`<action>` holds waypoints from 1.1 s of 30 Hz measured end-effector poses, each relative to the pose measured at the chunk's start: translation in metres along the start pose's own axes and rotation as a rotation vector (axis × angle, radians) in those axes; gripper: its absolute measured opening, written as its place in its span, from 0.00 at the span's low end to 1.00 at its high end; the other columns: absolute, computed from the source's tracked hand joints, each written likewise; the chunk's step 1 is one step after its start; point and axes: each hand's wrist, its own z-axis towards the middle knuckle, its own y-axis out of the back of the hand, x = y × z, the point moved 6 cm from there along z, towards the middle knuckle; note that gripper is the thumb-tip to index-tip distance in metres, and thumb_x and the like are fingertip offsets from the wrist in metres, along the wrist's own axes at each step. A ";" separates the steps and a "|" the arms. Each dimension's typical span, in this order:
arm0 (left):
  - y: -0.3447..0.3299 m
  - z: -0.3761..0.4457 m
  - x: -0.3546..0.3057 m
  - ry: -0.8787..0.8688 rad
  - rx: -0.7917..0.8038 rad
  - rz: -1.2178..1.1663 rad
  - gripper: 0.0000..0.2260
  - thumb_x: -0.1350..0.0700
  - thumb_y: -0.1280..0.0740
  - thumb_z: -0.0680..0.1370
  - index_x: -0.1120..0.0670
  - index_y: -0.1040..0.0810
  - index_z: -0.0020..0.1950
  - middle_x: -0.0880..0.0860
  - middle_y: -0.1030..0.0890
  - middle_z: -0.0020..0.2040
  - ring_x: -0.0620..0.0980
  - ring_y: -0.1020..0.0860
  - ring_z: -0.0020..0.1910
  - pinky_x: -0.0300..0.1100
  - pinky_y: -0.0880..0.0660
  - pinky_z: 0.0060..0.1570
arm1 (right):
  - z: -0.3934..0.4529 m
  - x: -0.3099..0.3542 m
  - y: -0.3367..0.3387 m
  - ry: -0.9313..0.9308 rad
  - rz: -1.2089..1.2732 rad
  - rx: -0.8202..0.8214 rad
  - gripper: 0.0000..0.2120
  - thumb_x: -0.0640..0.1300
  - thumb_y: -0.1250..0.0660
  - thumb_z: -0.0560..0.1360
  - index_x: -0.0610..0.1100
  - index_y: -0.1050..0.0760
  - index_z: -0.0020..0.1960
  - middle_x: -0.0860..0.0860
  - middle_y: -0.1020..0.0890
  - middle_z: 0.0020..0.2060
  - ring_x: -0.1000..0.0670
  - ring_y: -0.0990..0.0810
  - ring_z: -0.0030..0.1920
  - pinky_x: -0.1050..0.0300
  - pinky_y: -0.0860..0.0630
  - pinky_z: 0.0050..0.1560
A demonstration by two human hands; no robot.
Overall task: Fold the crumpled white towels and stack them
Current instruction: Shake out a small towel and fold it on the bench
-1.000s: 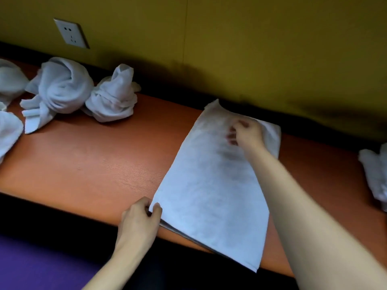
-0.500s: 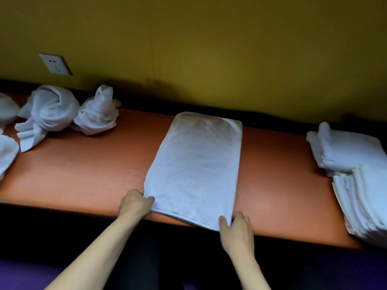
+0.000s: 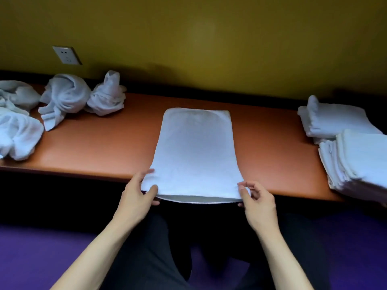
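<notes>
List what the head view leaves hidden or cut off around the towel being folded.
- Towel: layers underneath, hidden by its top face.
- Left hand and right hand: fingers under the corners they pinch, hidden by cloth.
- Folded stack: cut by right edge.
- Crumpled towels: cut by left edge.

The right hand [image 3: 258,203] has left the towel's [image 3: 196,151] far end and now pinches its near right corner. The near edge has lifted off the table [image 3: 109,143] in both hands.

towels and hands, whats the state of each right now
flat towel: half-folded, near edge over the table front
crumpled towels: unfolded, bunched at left
folded stack: piled at right
left hand: pinching near left corner
right hand: pinching near right corner
</notes>
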 end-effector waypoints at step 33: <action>-0.007 0.124 -0.031 -0.268 -0.228 -0.081 0.06 0.51 0.32 0.81 0.52 0.19 0.49 0.48 0.16 0.42 0.46 0.21 0.42 0.46 0.25 0.46 | 0.128 0.032 -0.024 0.241 0.206 -0.103 0.06 0.45 0.32 0.80 0.48 0.21 0.44 0.54 0.23 0.34 0.59 0.29 0.34 0.62 0.32 0.36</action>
